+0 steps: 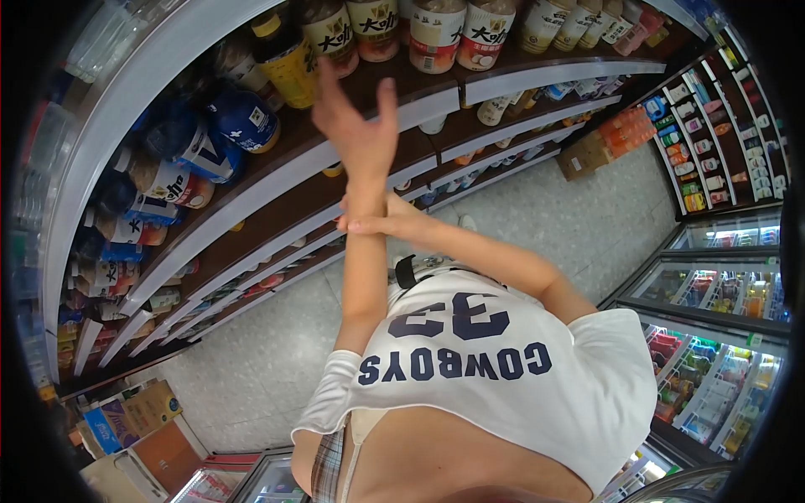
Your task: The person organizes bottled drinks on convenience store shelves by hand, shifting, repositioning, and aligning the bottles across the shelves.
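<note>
At the left, blue bottles (243, 121) are crowding the upper shelf (411, 80), while boxes (138, 415) are sitting low in the corner. Next along, a yellow bottle (289, 71) is standing just beside the left hand (359, 126), and a tan bottle (335, 38) is standing beyond its fingertips. The left hand's fingers are spreading apart with nothing between them; whether a fingertip is touching a bottle, I cannot tell. Nearer the body, the right hand (402, 222) is wrapping its fingers around the left forearm (363, 277), close to the wrist.

Working well at this reach would be calling for a light right grip, so the left wrist is turning freely. With the bottles standing this tight, the left fingers would be needing a straight approach, sparing the neighbours a knock.

The grey shelf lip (436, 105) is crossing behind the left wrist, making an edge to lift over. Rightward, red-label bottles (486, 33) are lining the same shelf. Below, the floor (293, 335) is offering stepping room along the aisle, which cartons (591, 155), a far rack (713, 138) and fridges (713, 325) are bordering on the right.
</note>
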{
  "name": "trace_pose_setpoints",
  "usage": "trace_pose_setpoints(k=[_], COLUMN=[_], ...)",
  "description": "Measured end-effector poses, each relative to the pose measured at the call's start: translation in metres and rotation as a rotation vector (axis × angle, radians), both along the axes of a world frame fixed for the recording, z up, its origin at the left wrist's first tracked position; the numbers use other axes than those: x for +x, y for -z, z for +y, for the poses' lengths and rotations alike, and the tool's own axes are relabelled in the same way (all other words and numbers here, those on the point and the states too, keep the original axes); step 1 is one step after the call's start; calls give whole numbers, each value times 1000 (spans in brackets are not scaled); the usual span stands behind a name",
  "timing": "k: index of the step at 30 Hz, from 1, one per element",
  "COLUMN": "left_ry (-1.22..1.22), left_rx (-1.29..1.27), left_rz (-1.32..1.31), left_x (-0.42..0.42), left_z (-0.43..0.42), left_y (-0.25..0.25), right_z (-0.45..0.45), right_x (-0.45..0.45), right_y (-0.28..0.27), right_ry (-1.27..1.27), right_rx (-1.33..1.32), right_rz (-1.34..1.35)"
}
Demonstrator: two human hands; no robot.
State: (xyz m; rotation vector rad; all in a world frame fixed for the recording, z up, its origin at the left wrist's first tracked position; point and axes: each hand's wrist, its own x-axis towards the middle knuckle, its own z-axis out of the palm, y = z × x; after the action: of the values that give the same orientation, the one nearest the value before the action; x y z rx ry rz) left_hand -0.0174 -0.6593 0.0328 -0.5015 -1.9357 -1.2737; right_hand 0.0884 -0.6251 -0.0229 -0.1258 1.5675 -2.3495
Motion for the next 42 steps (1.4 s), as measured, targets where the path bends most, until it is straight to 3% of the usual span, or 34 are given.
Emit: trace_pose_setpoints(k=[2,3,5,8,9,10,11,13,16,19,20,24,27,30,33,37,40,42], left_ry=[-62,-82,-65,-36,-51,-66,-86,-129,-230,-391,-372,-452,-507,-552,-578,-610,-602,-602], left_rx=[9,-3,33,45,59,73,80,94,113,100,49,-51,-119,-156,-163,-182,-191,-206], left_rz=[2,-2,-90,-206,-213,-220,-204,-172,-104,104,78,112,83,64,47,46,40,38], left_x=[0,-2,-7,-6,-5,-4,-3,1,2,-11,-13,-13,-15,-18,-21,-24,-23,-22], left_z=[-27,-42,-69,-93,-96,-98,-98,-96,-100,-97,-98,-95,-92,-89,-86,-84,-84,-85], left_y=[-13,-16,-14,-10,-8,-7,-7,-6,0,27,36,43,46,46,48,50,49,50], right_z=[10,23,46,77,81,77,82,67,72,72,79,75,79,89,97,98,78,55], right_x=[-15,-19,-53,-100,-111,-129,-156,-160,-207,-233,-242,-201,-174,-157,-146,-141,-144,-152], right_y=[-5,-31,-43,-85,-105,-116,-122,-172,-171,-180,-172,-190,-191,-190,-200,-209,-219,-204], right_ry=[77,110,319,447,491,594,657,494,603,512,571,453,448,539,459,487,311,547], right_rx=[-32,22,157,558,791,742,974,1143,1278,1628,1608,1482,1626,1630,1675,1624,1843,1797], right_rz=[240,166,298,740,785,839,938,651,1251,1203,1315,1122,1020,1103,999,1129,844,1261])
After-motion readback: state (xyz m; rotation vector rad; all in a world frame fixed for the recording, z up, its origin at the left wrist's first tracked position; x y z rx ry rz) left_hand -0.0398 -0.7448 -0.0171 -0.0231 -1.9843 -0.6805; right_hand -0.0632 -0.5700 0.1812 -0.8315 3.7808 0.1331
